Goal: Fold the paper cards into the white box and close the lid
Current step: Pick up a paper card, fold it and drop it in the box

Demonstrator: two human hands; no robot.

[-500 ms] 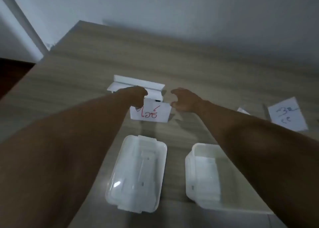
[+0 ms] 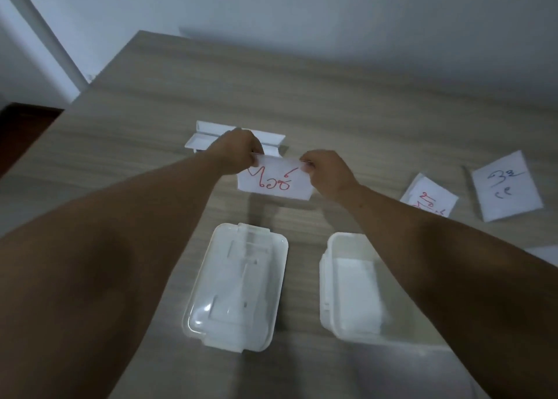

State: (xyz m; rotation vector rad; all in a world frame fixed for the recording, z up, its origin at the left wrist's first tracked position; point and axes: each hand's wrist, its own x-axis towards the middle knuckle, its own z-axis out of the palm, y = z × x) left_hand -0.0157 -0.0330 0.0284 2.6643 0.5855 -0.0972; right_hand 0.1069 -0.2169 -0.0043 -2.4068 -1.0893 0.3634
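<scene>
— lid (image 2: 238, 287) first, nearest us: a clear plastic one lying flat on the wooden table (image 2: 151, 111), between our two forearms, left of centre.

— and just beside it on the right we see the white box (image 2: 350, 290), open, with something pale and flat resting inside. our right forearm crosses over its right edge, so we cannot tell how much it holds.

— farther out, our hands meet on the paper card (image 2: 274, 181) with red handwriting. our left hand (image 2: 238, 151) pinches its upper left corner between fingers and thumb.

— our right hand (image 2: 326, 172) pinches the upper right corner the same way. both are clenched on that one card, and it hangs between them above the table, past the box and lid. its lower edge casts a shadow on the wood.

— off to the right, well apart from the hands, we see two more cards on the table: a red-marked card (image 2: 428, 199) and a blue-marked card (image 2: 507, 187), which lies farther right.

— behind our left hand sits a white holder (image 2: 208, 135), partly hidden by the knuckles. beyond that, the table's far edge and the pale wall (image 2: 332, 21).
</scene>
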